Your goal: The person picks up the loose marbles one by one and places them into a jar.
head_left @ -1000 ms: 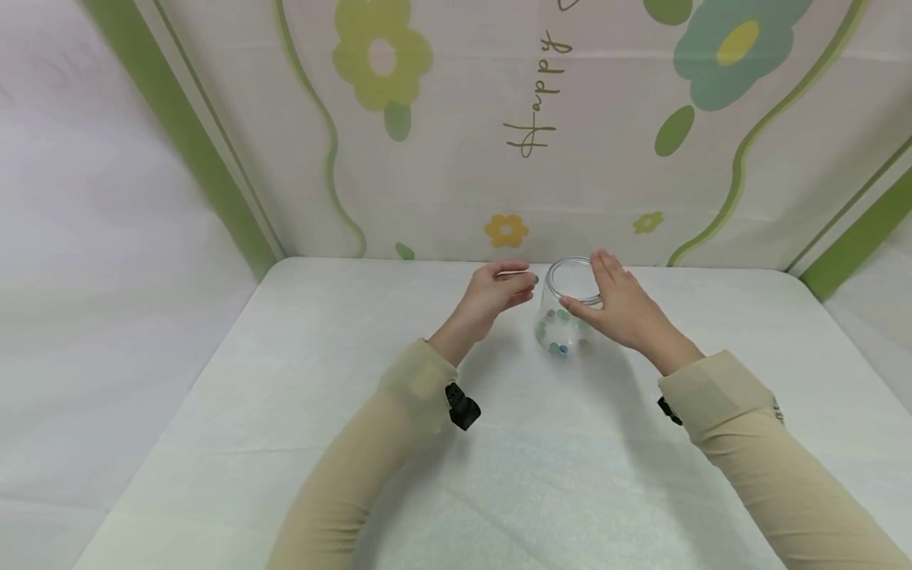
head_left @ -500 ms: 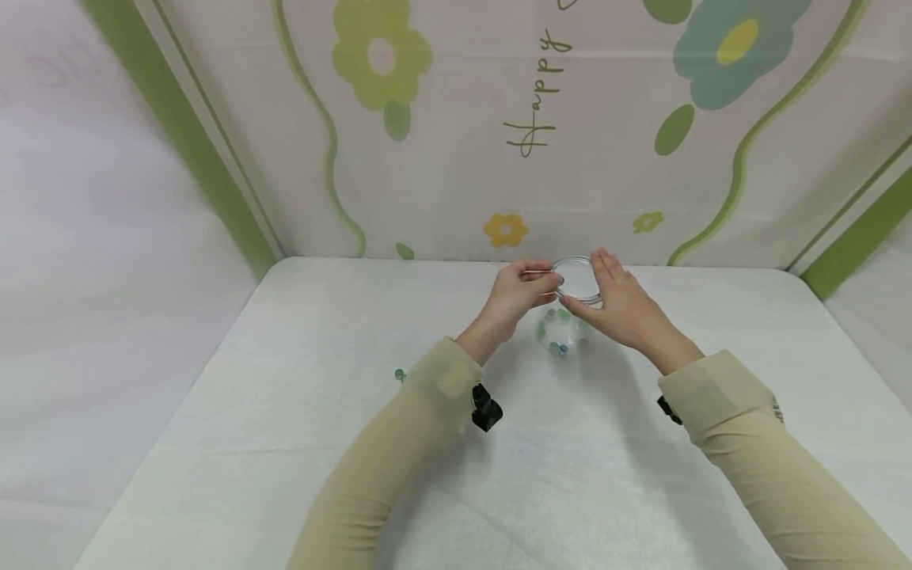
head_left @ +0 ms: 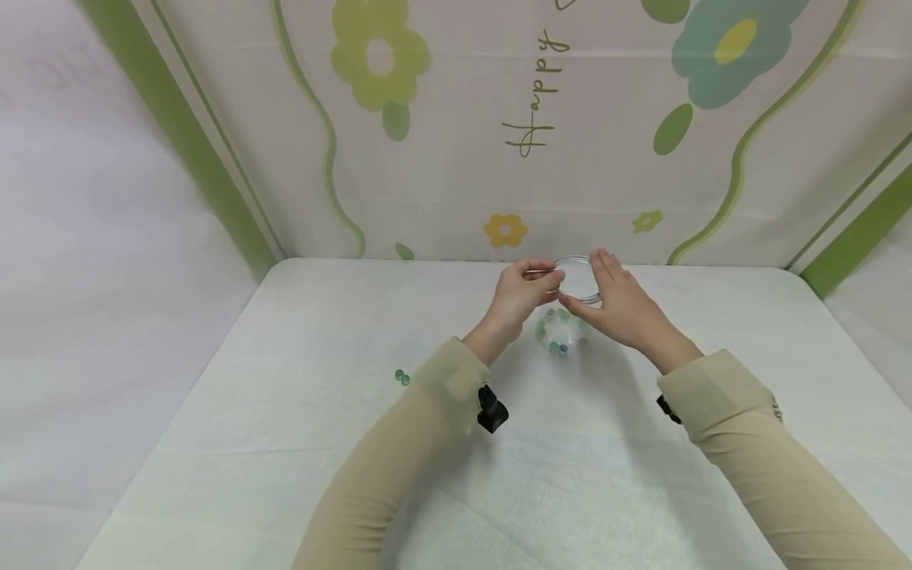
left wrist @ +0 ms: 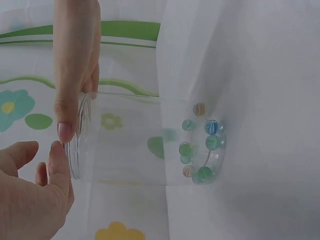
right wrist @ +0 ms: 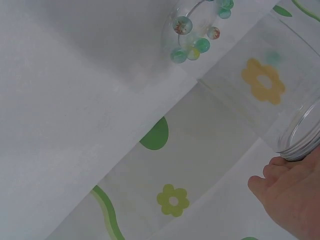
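A clear glass jar with a ringed rim stands upright near the back of the table. Several green, blue and brownish marbles lie at its bottom, and a blurred green marble is in mid-air inside, above them. My right hand holds the jar at the rim from the right, thumb on the near side and fingers on the far side. My left hand is at the rim's left side; in the left wrist view its thumb and fingers are parted, with no marble seen between them.
Two green marbles lie on the white table cover, left of my left sleeve. Behind the table's back edge hangs a flower-printed cloth. White cloth also stands along the left side.
My left hand has moved right to the jar's rim and let go of the marble it pinched, which is now inside. My left sleeve no longer hides the two green marbles. The right hand stays put.
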The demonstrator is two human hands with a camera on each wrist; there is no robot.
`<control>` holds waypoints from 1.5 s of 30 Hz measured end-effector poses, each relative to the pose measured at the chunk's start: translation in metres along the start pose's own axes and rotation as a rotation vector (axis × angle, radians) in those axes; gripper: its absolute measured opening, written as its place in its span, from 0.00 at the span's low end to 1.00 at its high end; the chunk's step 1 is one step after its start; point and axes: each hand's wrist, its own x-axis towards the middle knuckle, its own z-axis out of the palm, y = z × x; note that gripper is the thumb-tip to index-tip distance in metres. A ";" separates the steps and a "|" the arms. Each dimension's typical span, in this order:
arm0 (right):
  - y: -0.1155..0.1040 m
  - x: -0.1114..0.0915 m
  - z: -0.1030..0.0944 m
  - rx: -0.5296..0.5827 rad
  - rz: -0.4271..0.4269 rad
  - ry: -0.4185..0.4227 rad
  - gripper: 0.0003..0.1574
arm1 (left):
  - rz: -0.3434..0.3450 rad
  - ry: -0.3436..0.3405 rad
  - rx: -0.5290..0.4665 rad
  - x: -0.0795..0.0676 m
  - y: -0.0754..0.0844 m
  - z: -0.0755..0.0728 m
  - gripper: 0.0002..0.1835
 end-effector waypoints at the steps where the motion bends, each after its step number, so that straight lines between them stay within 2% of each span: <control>1: 0.000 0.000 0.000 0.000 0.001 -0.001 0.65 | -0.004 -0.001 -0.001 0.000 0.000 -0.001 0.17; 6: 0.000 0.001 0.001 0.002 -0.001 0.006 0.65 | -0.037 0.004 -0.011 0.002 -0.004 -0.006 0.17; 11: 0.001 0.002 0.002 -0.003 -0.001 0.026 0.63 | -0.075 -0.009 0.023 0.002 -0.009 -0.020 0.19; 17: 0.002 0.002 0.001 -0.006 -0.003 0.032 0.63 | -0.161 -0.044 0.150 0.005 -0.013 -0.049 0.20; 27: 0.003 0.001 0.001 -0.001 -0.016 0.032 0.62 | -0.253 -0.093 0.265 0.001 -0.020 -0.101 0.23; 35: 0.003 0.000 0.000 -0.005 -0.019 0.027 0.62 | -0.267 -0.147 0.351 -0.008 -0.022 -0.131 0.25; 45: 0.003 0.001 0.001 -0.005 -0.020 0.030 0.62 | -0.253 -0.205 0.477 -0.017 -0.027 -0.161 0.25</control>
